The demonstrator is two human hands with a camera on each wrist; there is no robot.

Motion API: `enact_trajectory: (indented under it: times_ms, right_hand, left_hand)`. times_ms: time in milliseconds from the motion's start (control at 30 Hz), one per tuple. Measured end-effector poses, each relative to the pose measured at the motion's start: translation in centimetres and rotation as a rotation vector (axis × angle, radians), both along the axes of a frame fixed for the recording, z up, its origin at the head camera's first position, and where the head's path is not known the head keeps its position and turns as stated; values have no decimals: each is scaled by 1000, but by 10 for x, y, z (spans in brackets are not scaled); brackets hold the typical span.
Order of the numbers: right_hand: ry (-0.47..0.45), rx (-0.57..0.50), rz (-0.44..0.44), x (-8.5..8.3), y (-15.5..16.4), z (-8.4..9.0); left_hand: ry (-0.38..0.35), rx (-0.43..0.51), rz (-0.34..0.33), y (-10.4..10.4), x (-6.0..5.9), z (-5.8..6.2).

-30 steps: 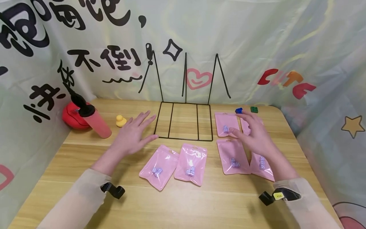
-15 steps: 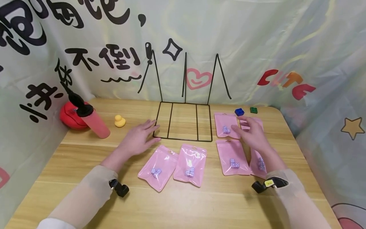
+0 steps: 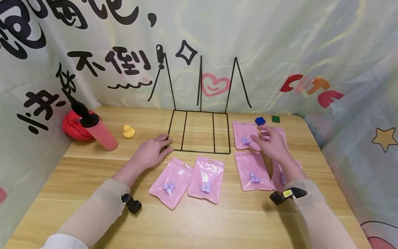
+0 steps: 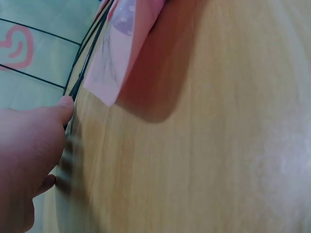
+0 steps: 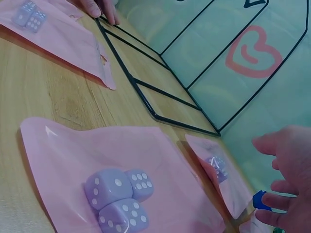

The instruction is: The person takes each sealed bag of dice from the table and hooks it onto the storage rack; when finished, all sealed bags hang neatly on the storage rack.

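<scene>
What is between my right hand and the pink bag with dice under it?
Nothing visible. The right hand hovers with relaxed fingers just above the far pink bags; only open air shows between them. The blue block sits farther back, out of the way.

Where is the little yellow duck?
In the head view the yellow duck sits on the table's far left part, between the pink pump bottle and the black wire rack, just beyond the left hand.
</scene>
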State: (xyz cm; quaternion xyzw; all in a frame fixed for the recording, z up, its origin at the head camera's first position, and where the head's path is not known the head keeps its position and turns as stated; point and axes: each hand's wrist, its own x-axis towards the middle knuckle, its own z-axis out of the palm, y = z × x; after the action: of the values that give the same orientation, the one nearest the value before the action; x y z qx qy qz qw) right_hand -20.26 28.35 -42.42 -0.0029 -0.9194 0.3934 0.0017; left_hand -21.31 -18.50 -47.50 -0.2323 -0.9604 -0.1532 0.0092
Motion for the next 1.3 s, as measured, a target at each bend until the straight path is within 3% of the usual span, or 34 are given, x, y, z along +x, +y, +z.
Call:
enact_trajectory:
  times_ms: [467, 700, 933, 1300]
  right_hand:
    - [-50, -4, -58, -17, 1, -9]
    - [-58, 23, -84, -19, 0, -11]
    - [-148, 49, -123, -22, -2, -8]
    - [-297, 24, -223, -34, -5, -7]
  left_hand:
    - [-43, 19, 21, -1, -1, 3]
    - [-60, 29, 0, 1, -2, 4]
    - [-76, 61, -21, 3, -3, 5]
    - [-95, 31, -9, 1, -1, 5]
